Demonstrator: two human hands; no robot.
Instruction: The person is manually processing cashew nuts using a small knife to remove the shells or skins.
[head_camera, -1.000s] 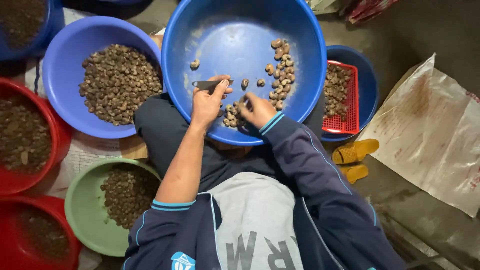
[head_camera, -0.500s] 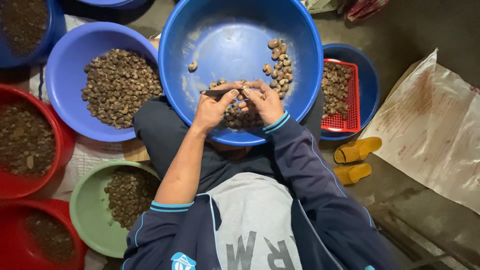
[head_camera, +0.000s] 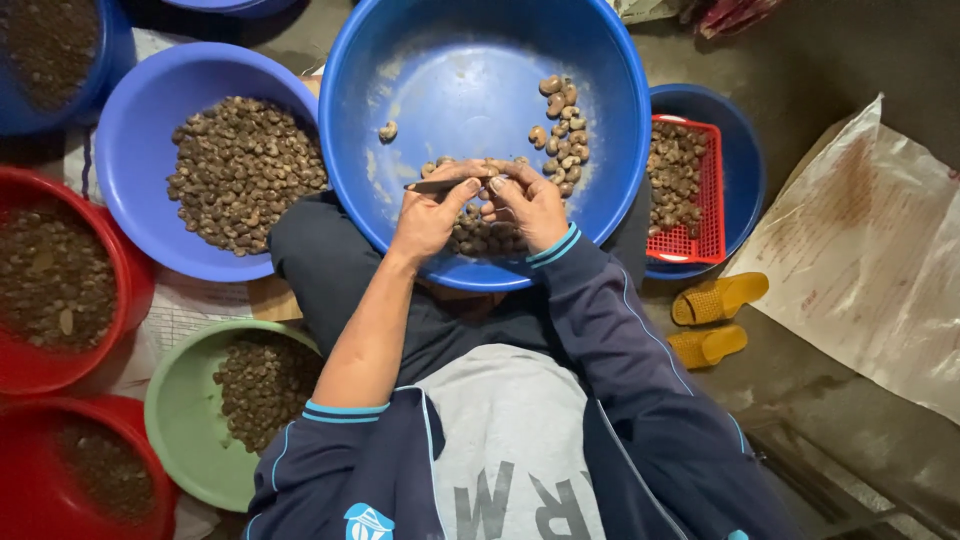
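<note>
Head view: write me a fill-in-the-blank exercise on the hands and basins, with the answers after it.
1. Both hands meet over the large ____ basin on the lap.
2. The left hand holds a thin ____, its tip toward the right hand.
3. The red mesh basket sits inside a ____ basin.
4. Beside the left elbow stands a ____ bowl of nuts.

Answers: blue; knife; blue; green

Both hands meet at about 12 o'clock: left hand (head_camera: 428, 215) and right hand (head_camera: 530, 208) with fingers curled, fingertips touching, forearms angled inward.
</note>
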